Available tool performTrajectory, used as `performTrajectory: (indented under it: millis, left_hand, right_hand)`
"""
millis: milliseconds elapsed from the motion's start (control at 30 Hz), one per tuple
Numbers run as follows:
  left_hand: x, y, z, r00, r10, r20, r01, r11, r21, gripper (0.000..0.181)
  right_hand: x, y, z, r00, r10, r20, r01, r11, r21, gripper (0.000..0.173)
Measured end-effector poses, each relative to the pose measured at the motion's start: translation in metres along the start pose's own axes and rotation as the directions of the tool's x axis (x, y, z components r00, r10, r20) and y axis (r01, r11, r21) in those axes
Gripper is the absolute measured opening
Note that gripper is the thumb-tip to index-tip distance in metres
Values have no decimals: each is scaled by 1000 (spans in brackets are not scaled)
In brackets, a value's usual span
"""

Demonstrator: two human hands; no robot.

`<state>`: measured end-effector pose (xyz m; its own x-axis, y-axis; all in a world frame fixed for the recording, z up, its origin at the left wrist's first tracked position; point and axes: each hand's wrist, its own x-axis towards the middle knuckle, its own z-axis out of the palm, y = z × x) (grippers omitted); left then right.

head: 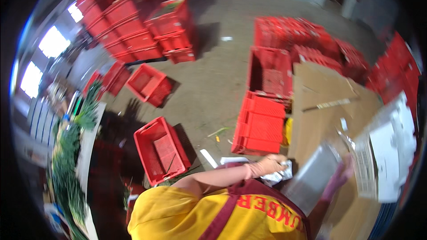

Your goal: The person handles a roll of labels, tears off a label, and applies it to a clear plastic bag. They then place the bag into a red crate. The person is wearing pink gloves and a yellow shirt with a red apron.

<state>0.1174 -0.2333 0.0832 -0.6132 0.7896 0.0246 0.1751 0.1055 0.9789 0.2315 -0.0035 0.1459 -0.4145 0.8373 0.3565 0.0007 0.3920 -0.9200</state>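
My left hand (pixel 272 165), in a thin pale glove, is closed around crumpled white and silvery film (pixel 278 175) in front of my apron (pixel 247 186). Further right, my blurred right hand (pixel 337 176) reaches over the cardboard-covered surface (pixel 320 120). It lies along the right side of a clear plastic bag or stack of bags (pixel 312 175); whether its fingers grip the plastic cannot be made out. Printed white sheets (pixel 383 160) lie just beyond that hand.
Two red plastic crates (pixel 161 151) (pixel 148 83) stand on the floor to the left. More red crates (pixel 260 123) border the cardboard. Bunches of green onions (pixel 68 170) lie along a bench at far left. Tall crate stacks (pixel 123 23) rise behind.
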Motion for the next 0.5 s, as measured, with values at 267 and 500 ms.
performTrajectory:
  millis: [267, 500]
  left_hand:
    - [-11, 17, -3, 931, -136, 339, 242, 925, -292, 16]
    - [-11, -6, -12, 916, -303, 262, 376, 875, -305, 22]
  right_hand:
    - [-85, 37, 30, 484, 457, 747, -496, 846, -196, 7]
    - [-46, 65, -19, 881, 398, 256, -349, 912, -218, 18]
